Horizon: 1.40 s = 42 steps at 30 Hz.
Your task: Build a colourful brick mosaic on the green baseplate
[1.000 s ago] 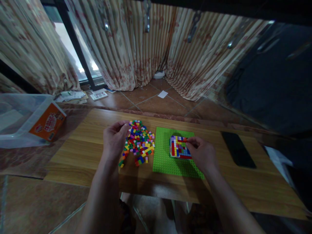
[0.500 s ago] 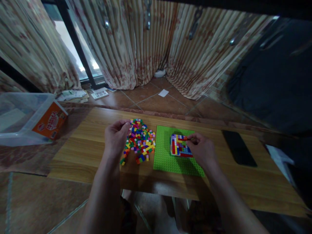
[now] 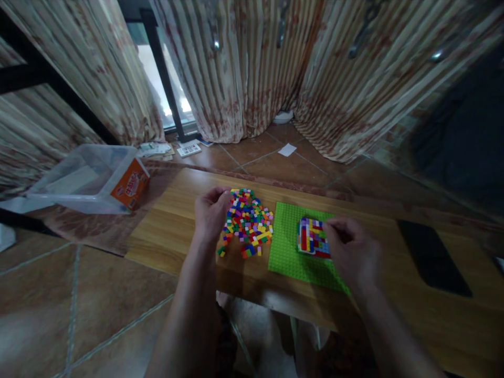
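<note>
A green studded baseplate (image 3: 285, 236) lies on the wooden table, bearing a small rectangular build of colourful bricks (image 3: 313, 239). My right hand (image 3: 354, 252) is at the right edge of this build, thumb and forefinger pinched; whatever they hold is too small to make out. To the left of the baseplate spreads a pile of loose small bricks (image 3: 248, 220) in many colours. Beside the pile's upper left edge is my left hand (image 3: 212, 212), its fingers closed together, and anything between them is hidden.
A black phone-like slab (image 3: 433, 257) lies on the wooden table (image 3: 169, 226) at the right. Beyond the table's left end stands a clear plastic bin (image 3: 86, 178) with an orange label. Papers (image 3: 189, 149) lie on the floor near the curtains.
The view has turned left, so the scene sits further right. My right hand has lifted slightly off the build's top right part. My left hand stays closed by the pile.
</note>
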### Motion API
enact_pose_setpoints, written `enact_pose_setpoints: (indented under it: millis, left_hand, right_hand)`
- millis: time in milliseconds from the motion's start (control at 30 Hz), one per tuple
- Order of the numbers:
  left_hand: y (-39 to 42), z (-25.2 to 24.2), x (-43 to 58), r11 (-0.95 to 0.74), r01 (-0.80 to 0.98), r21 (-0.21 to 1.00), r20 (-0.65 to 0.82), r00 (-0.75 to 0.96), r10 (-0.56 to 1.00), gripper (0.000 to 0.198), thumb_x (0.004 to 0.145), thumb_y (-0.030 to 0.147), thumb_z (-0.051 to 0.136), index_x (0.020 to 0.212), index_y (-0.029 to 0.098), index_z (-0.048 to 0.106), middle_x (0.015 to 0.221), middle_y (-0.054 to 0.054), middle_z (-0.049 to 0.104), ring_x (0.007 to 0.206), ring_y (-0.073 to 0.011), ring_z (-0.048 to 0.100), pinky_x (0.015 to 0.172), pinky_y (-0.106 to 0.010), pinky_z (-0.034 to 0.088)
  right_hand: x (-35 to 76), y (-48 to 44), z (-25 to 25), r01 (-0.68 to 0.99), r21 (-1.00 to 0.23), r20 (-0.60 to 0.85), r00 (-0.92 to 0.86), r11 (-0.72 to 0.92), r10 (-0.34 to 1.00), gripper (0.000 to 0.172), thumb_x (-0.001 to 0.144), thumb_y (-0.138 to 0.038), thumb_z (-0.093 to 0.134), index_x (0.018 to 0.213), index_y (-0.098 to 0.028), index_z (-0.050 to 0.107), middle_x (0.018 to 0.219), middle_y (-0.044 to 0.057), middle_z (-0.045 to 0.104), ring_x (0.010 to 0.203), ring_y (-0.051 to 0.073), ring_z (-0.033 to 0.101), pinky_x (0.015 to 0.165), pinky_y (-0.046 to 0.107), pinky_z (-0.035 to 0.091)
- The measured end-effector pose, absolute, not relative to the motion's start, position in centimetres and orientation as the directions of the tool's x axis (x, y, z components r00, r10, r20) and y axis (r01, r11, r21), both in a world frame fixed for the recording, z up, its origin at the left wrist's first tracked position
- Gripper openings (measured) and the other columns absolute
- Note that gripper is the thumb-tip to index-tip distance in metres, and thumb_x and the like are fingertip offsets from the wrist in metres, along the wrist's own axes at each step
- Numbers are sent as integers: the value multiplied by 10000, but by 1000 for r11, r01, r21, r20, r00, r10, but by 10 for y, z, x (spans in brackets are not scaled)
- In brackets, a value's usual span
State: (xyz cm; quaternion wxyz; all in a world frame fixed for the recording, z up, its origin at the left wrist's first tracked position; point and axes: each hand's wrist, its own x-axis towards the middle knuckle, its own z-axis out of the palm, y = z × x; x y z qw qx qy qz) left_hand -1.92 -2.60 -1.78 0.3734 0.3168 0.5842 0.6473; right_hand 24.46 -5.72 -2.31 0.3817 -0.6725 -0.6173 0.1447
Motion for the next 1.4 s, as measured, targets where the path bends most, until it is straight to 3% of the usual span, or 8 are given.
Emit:
enact_pose_setpoints:
  millis: [200,367,800,1067,1267,1400]
  left_hand:
    - [-27,-19,-23,-46,-136,990,-30,-512,859,171,632,238,685,764,130,698,609,17,604,516,-67,474,500,-192,347]
    - [-30,-18,-27,-70,-157,985,-22,-518,855,156,645,232,671,763,131,684,606,22,605,524,-62,481,506,-175,353]
    - [-34,-12,-34,-85,-214,973,-43,-532,846,153,669,235,661,782,133,677,625,23,611,534,-65,499,518,-179,375]
    - [-35,-13,-41,-110,-250,962,-48,-550,834,177,651,240,678,787,127,681,663,7,621,584,-74,532,556,-185,407]
    - [-37,-13,-45,-97,-254,962,-59,-545,836,195,641,247,690,793,125,679,635,17,621,556,-70,522,548,-186,396]
    - [-36,-14,-45,-91,-235,968,-49,-529,848,180,652,242,678,786,122,675,627,19,618,557,-71,516,546,-184,387]
  right_hand:
    - [191,-84,-27,647,-632,349,-252,425,902,147,907,-258,516,895,-212,655,866,30,690,822,178,627,772,310,476]
    - [160,-89,-42,577,-603,330,-450,552,830,158,904,-169,519,983,-199,653,956,49,670,923,194,592,828,330,472]
    - [98,-72,-63,659,-463,240,-550,593,800,296,871,-138,526,1107,-208,691,1087,114,590,1029,259,523,882,417,476]
    - [101,-69,-62,666,-420,224,-581,616,782,200,838,-141,595,998,-208,694,1044,88,608,978,243,518,860,388,463]
    - [98,-70,-66,667,-380,286,-574,641,767,187,903,-179,527,977,-211,696,980,81,636,926,233,523,837,382,454]
    - [95,-66,-66,653,-451,355,-494,608,794,235,929,-189,476,876,-212,704,933,82,651,904,229,532,821,377,447]
